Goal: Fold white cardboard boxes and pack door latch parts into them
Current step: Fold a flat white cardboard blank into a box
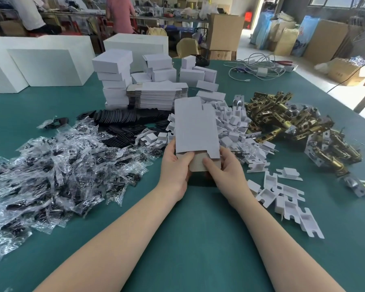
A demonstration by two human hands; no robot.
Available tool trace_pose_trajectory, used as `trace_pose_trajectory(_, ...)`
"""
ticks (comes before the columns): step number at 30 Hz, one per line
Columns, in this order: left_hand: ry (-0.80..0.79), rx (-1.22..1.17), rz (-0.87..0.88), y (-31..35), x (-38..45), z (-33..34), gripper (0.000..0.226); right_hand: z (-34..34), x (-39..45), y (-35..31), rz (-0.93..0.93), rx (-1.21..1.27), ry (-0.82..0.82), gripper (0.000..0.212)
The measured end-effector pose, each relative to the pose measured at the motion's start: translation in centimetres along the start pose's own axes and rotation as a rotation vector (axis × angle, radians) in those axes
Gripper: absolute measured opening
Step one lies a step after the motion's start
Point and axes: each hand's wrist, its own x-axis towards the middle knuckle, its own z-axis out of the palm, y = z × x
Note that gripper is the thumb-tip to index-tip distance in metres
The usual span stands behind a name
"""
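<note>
While both hands grip its near end, the flat white box blank (195,125) stands tilted up off the table (198,239), its long axis running away from the person, far end pointing toward the stacks beyond. The left hand (176,165) has its fingers (187,158) curled over the lower left edge, and the right hand (226,165) pinches the lower right, thumb laid on the brown inner flap that shows below the white face. That face is plain, with notched tabs at the top. Just past the fingers lie loose white card inserts (232,123); to the right of them, a heap of brass latch parts (287,123); to the left, clear bags of dark parts (57,165). Farther off sit flat blanks (158,94) and folded white boxes (114,76).
</note>
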Motion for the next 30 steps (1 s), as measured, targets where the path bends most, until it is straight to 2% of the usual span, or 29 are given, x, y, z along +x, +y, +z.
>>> trace_pose_trajectory(2,0.036,0.047,0.053,-0.1,-0.1,0.1,0.040,0.2,-0.2,-0.1,-0.036,-0.055,0.010,0.027)
trace_pose_trajectory(5,0.074,0.300,0.245,-0.6,-0.6,0.3,0.040,0.3,-0.4,-0.5,-0.076,-0.101,0.116,0.044)
trace_pose_trajectory(7,0.046,0.447,0.330,-1.0,-1.0,0.7,0.045,0.3,-0.4,-0.6,-0.060,-0.147,0.204,0.049)
trace_pose_trajectory(10,0.016,0.524,0.380,-0.9,-1.5,0.9,0.058,0.5,-0.5,-0.5,-0.030,-0.250,0.244,0.064)
trace_pose_trajectory(14,-0.009,0.665,0.421,-0.9,-1.6,0.5,0.065,0.7,-0.6,-0.5,-0.015,-0.265,0.285,0.056)
trace_pose_trajectory(17,-0.082,0.796,0.351,-1.1,-1.3,0.4,0.072,0.3,-0.4,-0.7,0.021,-0.134,0.341,0.044)
trace_pose_trajectory(20,-0.222,0.918,0.314,-1.3,-1.2,0.5,0.079,0.1,-0.5,-1.0,0.023,0.036,0.321,0.037)
trace_pose_trajectory(24,-0.334,0.986,0.332,-0.9,-0.9,0.2,0.078,0.2,-0.6,-1.3,0.032,0.149,0.337,0.035)
trace_pose_trajectory(27,-0.367,0.938,0.355,-0.5,-0.7,-0.4,0.083,0.2,-0.8,-1.4,-0.036,0.104,0.278,0.035)
trace_pose_trajectory(29,-0.300,0.783,0.325,-0.1,-0.6,-0.6,0.075,0.2,-1.0,-1.2,-0.078,0.026,0.242,0.038)
trace_pose_trajectory(30,-0.227,0.705,0.291,0.1,-0.5,-0.6,0.060,0.1,-1.0,-1.1,-0.090,-0.008,0.223,0.040)
